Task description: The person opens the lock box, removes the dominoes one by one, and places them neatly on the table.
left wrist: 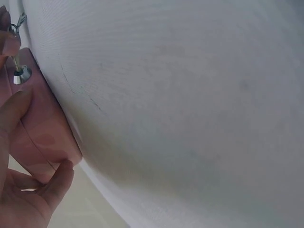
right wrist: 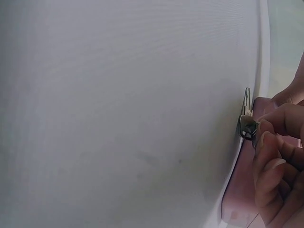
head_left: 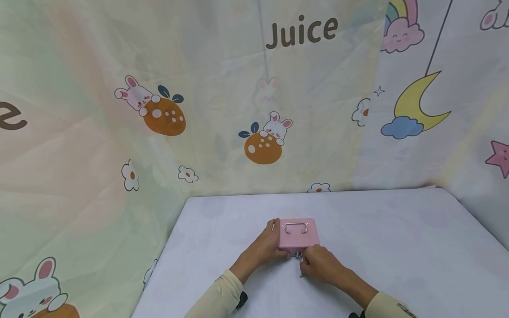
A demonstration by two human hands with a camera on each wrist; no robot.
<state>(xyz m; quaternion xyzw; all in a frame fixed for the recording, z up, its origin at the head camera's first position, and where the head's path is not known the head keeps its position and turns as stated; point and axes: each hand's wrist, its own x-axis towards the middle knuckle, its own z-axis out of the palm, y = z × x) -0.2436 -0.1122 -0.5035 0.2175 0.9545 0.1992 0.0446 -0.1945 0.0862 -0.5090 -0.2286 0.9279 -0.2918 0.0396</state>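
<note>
Soft even light, dimmer wrist views

From where I stand I count two hands, one left hand [head_left: 260, 245] and one right hand [head_left: 323, 263], with two sleeves [head_left: 220, 296]. There is one box [head_left: 298, 238], bearing one handle [head_left: 296, 224] and one lock [left wrist: 23, 74]. Of keys [right wrist: 247, 127], I can make out two. Under it all, one table [head_left: 397, 229]. On the wall cloth [head_left: 222, 53] I get three clear rabbits [head_left: 137, 98] plus one faint one, three fruits [head_left: 165, 117], five flowers [head_left: 188, 174] counting cut-off ones, two clouds [head_left: 402, 127], one rainbow [head_left: 411, 11], one moon [head_left: 409, 101], one star [head_left: 500, 158], one sparkle [head_left: 379, 91] and one whole word [head_left: 302, 32].
</note>
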